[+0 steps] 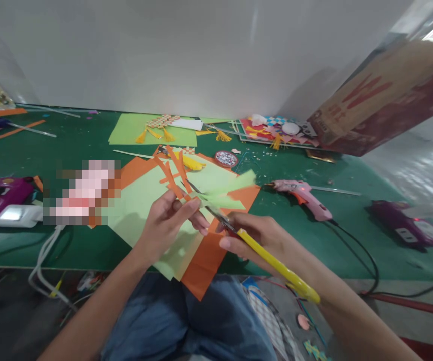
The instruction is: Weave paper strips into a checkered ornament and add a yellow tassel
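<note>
At the far left of the green table (88, 235) lies a purple device (1, 200), and right of it the left hand (167, 223) pinches light green paper strips (222, 193) between thumb and fingers, above the orange and green sheets (144, 200) at the table's near edge. Just right, the right hand (257, 235) is closed around yellow-handled scissors (261, 250), blades touching the strips. Further right lie a pink glue gun (306, 198) and a tilted cardboard box (382, 100).

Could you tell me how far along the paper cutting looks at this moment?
Done: orange strips already lie cut on the green table. In hand: the left hand holds a light green paper piece while the right hand works yellow-handled scissors into it. Left: larger green and orange sheets lie underneath, uncut.
</note>
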A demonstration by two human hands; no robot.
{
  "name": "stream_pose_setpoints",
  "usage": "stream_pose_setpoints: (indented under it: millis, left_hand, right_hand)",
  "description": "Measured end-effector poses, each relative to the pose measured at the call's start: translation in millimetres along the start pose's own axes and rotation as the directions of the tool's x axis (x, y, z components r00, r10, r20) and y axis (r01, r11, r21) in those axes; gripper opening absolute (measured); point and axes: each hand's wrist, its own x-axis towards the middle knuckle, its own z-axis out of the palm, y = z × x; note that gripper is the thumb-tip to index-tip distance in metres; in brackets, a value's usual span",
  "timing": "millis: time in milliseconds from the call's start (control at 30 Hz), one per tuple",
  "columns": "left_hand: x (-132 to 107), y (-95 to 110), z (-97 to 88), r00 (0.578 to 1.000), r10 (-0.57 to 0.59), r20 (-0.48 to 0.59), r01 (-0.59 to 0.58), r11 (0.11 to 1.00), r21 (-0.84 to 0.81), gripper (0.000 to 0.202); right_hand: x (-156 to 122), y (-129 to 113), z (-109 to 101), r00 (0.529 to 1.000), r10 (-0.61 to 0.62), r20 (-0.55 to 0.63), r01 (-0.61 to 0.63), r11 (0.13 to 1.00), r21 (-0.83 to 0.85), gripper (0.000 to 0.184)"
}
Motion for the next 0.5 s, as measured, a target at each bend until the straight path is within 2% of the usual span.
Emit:
stream_pose_setpoints:
  millis: [333, 500]
  left_hand:
    - [-3.6, 1.9, 2.8, 0.998, -0.009, -0.056, 0.014, 0.996, 0.091, 0.018]
    - [-0.8, 0.1, 2.2, 0.995, 0.083, -0.051, -0.077, 0.99, 0.121, 0.018]
  right_hand:
    - [-2.0, 0.6, 2.4, 0.996, 0.068, 0.054, -0.07, 0.996, 0.045, 0.041]
    - [-3.9, 1.3, 2.8, 0.992, 0.118, 0.045, -0.122, 0.986, 0.115, 0.042]
